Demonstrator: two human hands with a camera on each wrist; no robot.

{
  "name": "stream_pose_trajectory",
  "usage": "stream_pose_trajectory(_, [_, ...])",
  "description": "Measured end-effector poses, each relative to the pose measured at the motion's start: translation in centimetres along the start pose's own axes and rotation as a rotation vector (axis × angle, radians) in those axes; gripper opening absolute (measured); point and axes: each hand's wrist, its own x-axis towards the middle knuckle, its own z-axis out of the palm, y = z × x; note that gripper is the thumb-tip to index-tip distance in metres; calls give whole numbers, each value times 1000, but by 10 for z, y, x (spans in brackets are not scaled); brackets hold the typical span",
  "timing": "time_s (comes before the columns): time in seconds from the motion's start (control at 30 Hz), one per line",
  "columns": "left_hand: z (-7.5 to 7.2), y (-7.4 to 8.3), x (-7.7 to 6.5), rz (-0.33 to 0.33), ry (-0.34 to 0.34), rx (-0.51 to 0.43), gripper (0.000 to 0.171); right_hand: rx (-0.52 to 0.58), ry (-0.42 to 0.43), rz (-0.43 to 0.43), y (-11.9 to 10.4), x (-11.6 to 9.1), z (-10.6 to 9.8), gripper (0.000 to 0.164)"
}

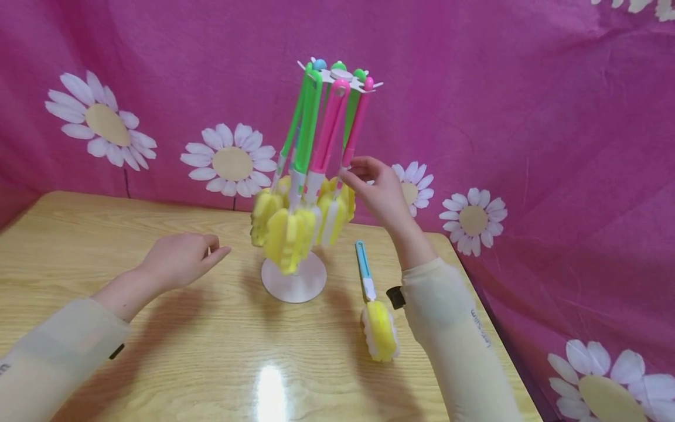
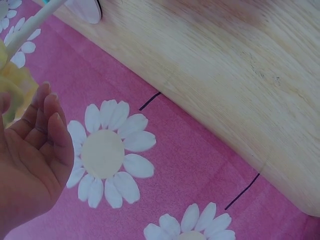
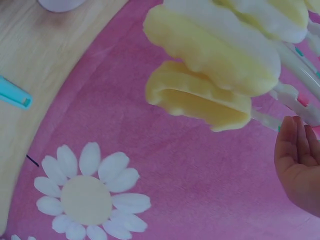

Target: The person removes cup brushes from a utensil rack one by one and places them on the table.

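Note:
Several sponge cup brushes [image 1: 287, 234] with green and pink handles hang by their ends from a white rack [image 1: 341, 74] on a round-based stand. My right hand [image 1: 377, 187] pinches a pink-handled sponge brush [image 1: 357, 126] low on its handle, at the rack's right side. In the right wrist view, fingers [image 3: 287, 142] touch that handle, with the yellow sponge head [image 3: 200, 97] hanging beyond. My left hand [image 1: 181, 258] hovers over the table left of the stand, fingers loosely bent, holding nothing. A blue-handled sponge brush [image 1: 381, 331] lies on the table right of the stand.
The stand's white round base [image 1: 293, 287] rests on a wooden table [image 1: 211, 351]. Behind and to the right hangs a pink cloth [image 1: 474, 117] printed with white daisies, close to the table's edges.

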Motion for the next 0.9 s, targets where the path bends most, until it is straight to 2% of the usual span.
stream_pose_trajectory(0.13, [1,0,-1,-7,-7,-8,31,55,-20,42,4,5,5,41])
stream_pose_trajectory(0.27, [1,-1,-1,-11,-13,-7,31,85,-33,48,7,6,6,38])
stream_pose_trajectory(0.63, [1,-3,-2,-3,-5,4,31,7,7,29,3,2,3,34])
stream_pose_trajectory(0.9, [0,-3,-2,1,12,1,32,38,3,7,2,0,-2,33])
